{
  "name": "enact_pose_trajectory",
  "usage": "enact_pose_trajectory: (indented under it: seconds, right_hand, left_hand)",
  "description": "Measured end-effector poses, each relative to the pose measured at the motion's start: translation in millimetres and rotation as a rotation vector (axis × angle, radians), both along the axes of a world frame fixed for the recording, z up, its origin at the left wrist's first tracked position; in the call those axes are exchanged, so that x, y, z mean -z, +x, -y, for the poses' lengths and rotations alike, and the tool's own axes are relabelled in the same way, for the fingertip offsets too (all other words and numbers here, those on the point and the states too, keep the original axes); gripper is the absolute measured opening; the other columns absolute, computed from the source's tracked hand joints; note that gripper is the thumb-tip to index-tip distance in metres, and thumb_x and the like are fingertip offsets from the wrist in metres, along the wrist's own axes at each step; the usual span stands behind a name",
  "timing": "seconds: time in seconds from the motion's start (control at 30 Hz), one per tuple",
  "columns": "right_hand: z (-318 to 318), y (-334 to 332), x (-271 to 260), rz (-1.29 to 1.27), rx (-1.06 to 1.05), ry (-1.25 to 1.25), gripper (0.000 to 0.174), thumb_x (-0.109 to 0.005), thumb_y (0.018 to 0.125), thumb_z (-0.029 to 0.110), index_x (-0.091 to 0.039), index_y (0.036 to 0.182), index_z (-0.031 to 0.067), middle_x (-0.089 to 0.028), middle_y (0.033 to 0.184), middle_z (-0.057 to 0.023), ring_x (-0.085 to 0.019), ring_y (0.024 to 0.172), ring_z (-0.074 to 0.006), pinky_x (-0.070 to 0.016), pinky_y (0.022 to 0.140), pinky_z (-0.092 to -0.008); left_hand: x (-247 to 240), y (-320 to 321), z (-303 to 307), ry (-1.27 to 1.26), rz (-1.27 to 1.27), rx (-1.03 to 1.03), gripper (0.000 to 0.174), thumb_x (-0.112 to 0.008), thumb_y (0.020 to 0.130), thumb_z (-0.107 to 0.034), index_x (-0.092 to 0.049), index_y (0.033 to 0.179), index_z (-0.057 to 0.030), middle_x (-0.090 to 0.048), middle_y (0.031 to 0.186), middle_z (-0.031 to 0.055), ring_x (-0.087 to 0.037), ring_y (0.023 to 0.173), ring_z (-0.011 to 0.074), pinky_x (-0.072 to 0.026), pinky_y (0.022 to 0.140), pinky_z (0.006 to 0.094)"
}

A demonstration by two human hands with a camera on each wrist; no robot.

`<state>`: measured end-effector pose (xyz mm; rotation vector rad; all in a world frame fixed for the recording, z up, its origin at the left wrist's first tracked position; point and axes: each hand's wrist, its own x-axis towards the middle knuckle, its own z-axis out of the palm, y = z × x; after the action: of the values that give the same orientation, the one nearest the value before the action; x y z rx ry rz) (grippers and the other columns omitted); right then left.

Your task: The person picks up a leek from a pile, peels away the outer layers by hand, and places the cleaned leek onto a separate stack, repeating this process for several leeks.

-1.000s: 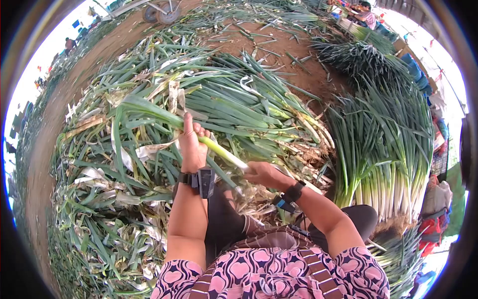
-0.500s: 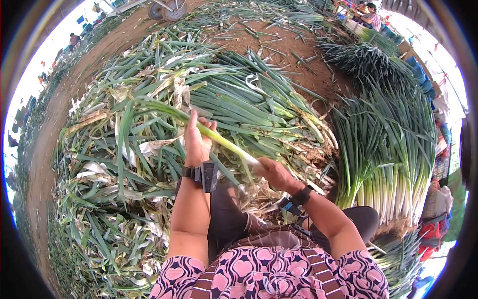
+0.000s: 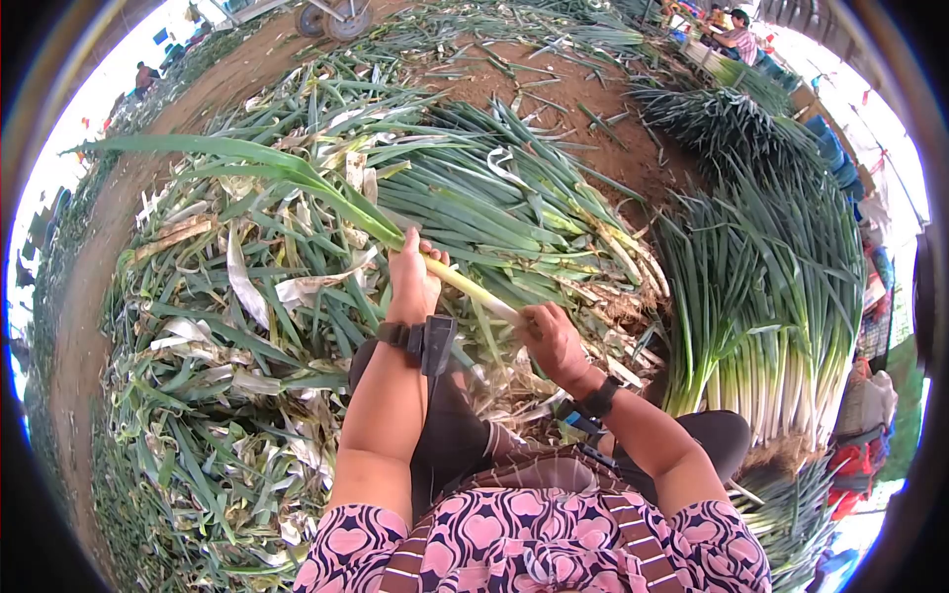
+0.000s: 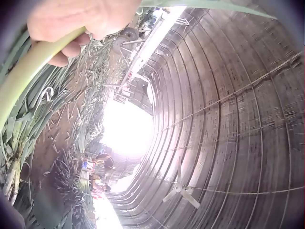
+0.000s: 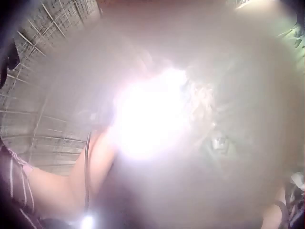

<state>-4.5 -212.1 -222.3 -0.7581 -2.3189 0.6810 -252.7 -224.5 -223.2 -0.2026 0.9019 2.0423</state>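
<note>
One long green onion (image 3: 473, 290) slants across the middle of the head view, its green leaves reaching far to the upper left. The left hand (image 3: 413, 275) grips its stalk where green turns pale. At the white lower end, the right hand (image 3: 552, 341) pinches the stalk with curled fingers; the root tip is hidden by that hand. In the left wrist view the pale stalk (image 4: 28, 71) runs under the fingers of the left hand (image 4: 81, 19). Glare and blur cover most of the right wrist view.
A heap of leaves and peelings (image 3: 217, 395) spreads at the left. Untrimmed onions (image 3: 484, 203) lie beyond the hands. Onions with white stems (image 3: 771, 296) stand bundled at the right. A wheeled cart (image 3: 341, 18) and a seated person (image 3: 736, 38) are farther back.
The onion's leaves have swung out and up to the left from a drooping position. Both hands have shifted right, still on the stalk, and the right hand has turned with its fingers more upward.
</note>
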Motion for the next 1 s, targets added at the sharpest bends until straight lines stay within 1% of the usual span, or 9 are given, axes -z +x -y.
enact_pose_trajectory:
  seconds: [0.2, 0.3, 0.4, 0.53, 0.57, 0.63, 0.73, 0.83, 1.0]
  right_hand:
    - [-7.0, -4.1, 12.7, 0.026, -0.022, -0.045, 0.029, -0.072, 0.069, 0.014, -0.055, 0.091, 0.0032, -0.056, 0.079, -0.0141, -0.056, 0.076, -0.0336, -0.0464, 0.065, -0.0405]
    - [-10.0, -4.0, 9.4, 0.032, -0.049, -0.165, 0.028, -0.073, 0.069, 0.017, -0.057, 0.087, 0.0024, -0.058, 0.078, -0.0132, -0.057, 0.072, -0.0309, -0.0464, 0.064, -0.0385]
    - [-13.5, -4.4, -6.1, 0.151, -0.077, -0.487, 0.027, -0.071, 0.072, 0.02, -0.057, 0.083, 0.0008, -0.059, 0.074, -0.0125, -0.056, 0.066, -0.0252, -0.0448, 0.062, -0.0361]
    - [-18.2, -1.4, -12.2, 0.172, -0.16, -0.604, 0.027, -0.069, 0.075, 0.024, -0.058, 0.081, 0.0003, -0.054, 0.066, -0.0087, -0.049, 0.062, -0.0156, -0.0403, 0.056, -0.032]
    - [-20.2, -1.0, -7.6, 0.181, -0.161, -0.652, 0.026, -0.069, 0.076, 0.024, -0.058, 0.081, 0.0008, -0.053, 0.064, -0.0064, -0.047, 0.061, -0.0132, -0.0397, 0.055, -0.0308]
    - [-23.9, -2.0, 1.7, 0.241, -0.142, -0.529, 0.026, -0.071, 0.075, 0.024, -0.059, 0.077, 0.0011, -0.053, 0.062, -0.0033, -0.046, 0.058, -0.0116, -0.0394, 0.053, -0.0301]
    - [-14.6, -3.6, -0.7, 0.179, -0.063, -0.484, 0.023, -0.07, 0.072, 0.019, -0.056, 0.074, 0.0007, -0.05, 0.062, -0.0081, -0.047, 0.056, -0.0176, -0.0395, 0.053, -0.0315]
    - [-5.1, -7.8, -7.1, 0.082, -0.167, -0.003, 0.02, -0.069, 0.071, 0.007, -0.051, 0.077, 0.0015, -0.051, 0.07, -0.0134, -0.052, 0.058, -0.026, -0.0422, 0.054, -0.0364]
    - [2.4, 9.0, -7.6, 0.152, -0.196, -0.465, 0.018, -0.068, 0.078, 0.014, -0.055, 0.082, 0.003, -0.057, 0.068, -0.0074, -0.053, 0.059, -0.0169, -0.0427, 0.054, -0.0304]
  left_hand:
    - [3.5, -0.4, 1.5, -0.002, -0.038, -0.007, 0.014, -0.053, 0.092, -0.02, -0.041, 0.1, -0.0159, -0.043, 0.068, -0.0002, -0.04, 0.055, 0.0133, -0.0438, 0.064, 0.036]
    - [-7.7, 4.7, 3.3, -0.029, -0.041, -0.041, 0.02, -0.056, 0.091, -0.023, -0.044, 0.081, -0.0106, -0.044, 0.063, 0.0007, -0.04, 0.054, 0.0144, -0.0449, 0.061, 0.0354]
    - [-2.8, 3.6, 2.3, -0.028, -0.056, -0.02, 0.011, -0.053, 0.092, -0.019, -0.043, 0.093, -0.0131, -0.043, 0.065, 0.0004, -0.041, 0.052, 0.0137, -0.0435, 0.058, 0.0349]
    - [5.8, 8.9, 2.8, 0.11, -0.107, -0.001, 0.019, -0.056, 0.09, -0.02, -0.045, 0.077, -0.0126, -0.044, 0.062, 0.0011, -0.042, 0.049, 0.0138, -0.0412, 0.048, 0.0327]
    - [2.8, 12.4, 5.8, 0.058, -0.19, -0.006, 0.022, -0.061, 0.088, -0.024, -0.046, 0.08, -0.0094, -0.045, 0.066, 0.0032, -0.047, 0.054, 0.0152, -0.045, 0.052, 0.0307]
    - [4.0, 14.8, 4.6, 0.081, -0.154, -0.04, 0.022, -0.062, 0.086, -0.023, -0.047, 0.078, -0.0091, -0.046, 0.065, 0.0043, -0.047, 0.051, 0.0163, -0.0448, 0.049, 0.0321]
    - [0.7, 17.3, -5.7, -0.017, -0.119, -0.113, 0.021, -0.063, 0.085, -0.02, -0.045, 0.089, -0.0111, -0.046, 0.064, 0.0039, -0.043, 0.043, 0.0169, -0.0427, 0.043, 0.0339]
    - [-4.1, 20.1, -11.7, -0.133, -0.092, -0.141, 0.024, -0.062, 0.086, -0.022, -0.041, 0.095, -0.0127, -0.045, 0.066, 0.003, -0.043, 0.046, 0.0163, -0.0416, 0.042, 0.0319]
    - [0.6, 20.0, 2.8, 0.082, -0.143, -0.17, 0.022, -0.064, 0.084, -0.019, -0.044, 0.084, -0.0092, -0.044, 0.067, 0.0027, -0.044, 0.047, 0.0149, -0.0438, 0.044, 0.0313]
